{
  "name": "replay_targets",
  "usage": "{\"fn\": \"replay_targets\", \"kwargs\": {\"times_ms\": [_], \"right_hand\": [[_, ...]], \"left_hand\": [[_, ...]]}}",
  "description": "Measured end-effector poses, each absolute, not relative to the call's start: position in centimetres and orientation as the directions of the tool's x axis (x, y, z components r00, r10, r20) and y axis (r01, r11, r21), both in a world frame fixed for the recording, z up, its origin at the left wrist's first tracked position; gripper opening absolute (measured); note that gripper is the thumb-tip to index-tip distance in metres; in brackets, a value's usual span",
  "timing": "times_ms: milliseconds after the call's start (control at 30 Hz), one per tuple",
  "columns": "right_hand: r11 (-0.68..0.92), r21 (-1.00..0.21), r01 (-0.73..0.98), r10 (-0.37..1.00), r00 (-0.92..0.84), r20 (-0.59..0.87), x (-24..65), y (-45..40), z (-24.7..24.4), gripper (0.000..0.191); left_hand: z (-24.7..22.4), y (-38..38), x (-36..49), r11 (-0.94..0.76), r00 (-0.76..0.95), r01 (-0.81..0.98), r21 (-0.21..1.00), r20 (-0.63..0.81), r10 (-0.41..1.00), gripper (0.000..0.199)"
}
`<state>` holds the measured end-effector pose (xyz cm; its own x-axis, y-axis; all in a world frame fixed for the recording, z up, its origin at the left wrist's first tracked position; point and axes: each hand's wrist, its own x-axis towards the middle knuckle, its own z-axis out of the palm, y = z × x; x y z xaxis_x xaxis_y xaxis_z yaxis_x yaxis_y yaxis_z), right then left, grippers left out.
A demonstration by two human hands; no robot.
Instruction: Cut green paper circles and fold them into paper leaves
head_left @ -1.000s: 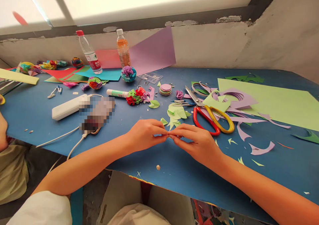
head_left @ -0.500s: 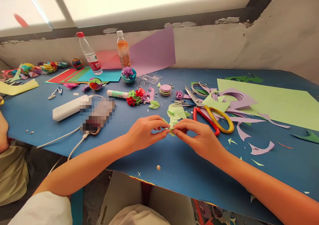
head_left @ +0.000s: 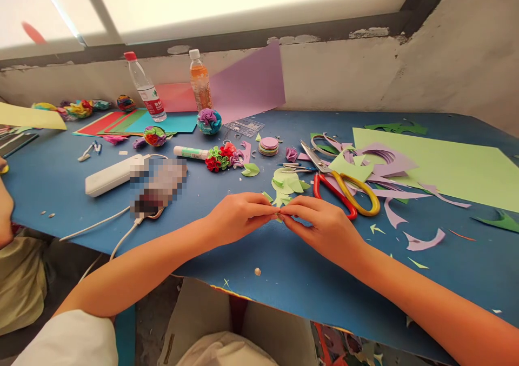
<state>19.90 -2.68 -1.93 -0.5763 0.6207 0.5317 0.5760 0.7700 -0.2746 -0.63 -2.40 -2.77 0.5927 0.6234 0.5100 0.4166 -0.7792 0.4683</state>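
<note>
My left hand (head_left: 242, 216) and my right hand (head_left: 320, 224) meet fingertip to fingertip over the blue table. Between them they pinch a small piece of light green paper (head_left: 278, 218), mostly covered by the fingers. Just beyond the fingertips lie several light green paper circles and cut pieces (head_left: 287, 182). Scissors (head_left: 324, 172) with one red and one yellow handle rest beside my right hand, blades pointing away. A small purple paper rosette (head_left: 291, 154) and a stack of paper discs (head_left: 268, 146) sit farther back.
Purple paper offcuts (head_left: 391, 160) and a large light green sheet (head_left: 438, 166) spread to the right. At left are a white power bank (head_left: 114, 175), a blurred phone (head_left: 160, 190) with cables, and a glue stick (head_left: 190, 153). Two bottles (head_left: 152, 100) stand behind. Another person's arm (head_left: 5, 209) shows far left.
My fingers have closed tighter around the green paper piece, covering more of it, with the fingertips now touching. At far left, the yellow sheet has shifted up and tilted.
</note>
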Motion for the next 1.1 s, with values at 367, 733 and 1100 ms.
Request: {"fn": "replay_targets", "kwargs": {"times_ms": [367, 733, 1100], "right_hand": [[0.742, -0.375, 0.556, 0.665, -0.54, 0.516, 19.85, -2.81, -1.48, 0.014], [0.817, -0.188, 0.545, 0.532, -0.587, 0.61, 19.92, -2.61, -2.08, 0.012], [0.832, -0.155, 0.533, 0.496, -0.59, 0.637, 19.77, -2.81, -2.2, 0.009]], "left_hand": [[-2.36, -2.37, -0.64, -0.781, 0.585, 0.322, 0.535, 0.536, 0.609, 0.023], [-2.93, -2.18, -0.65, -0.778, 0.576, 0.334, 0.532, 0.538, 0.615, 0.024], [-2.83, -2.15, -0.68, -0.785, 0.554, 0.379, 0.489, 0.559, 0.616, 0.022]]}}
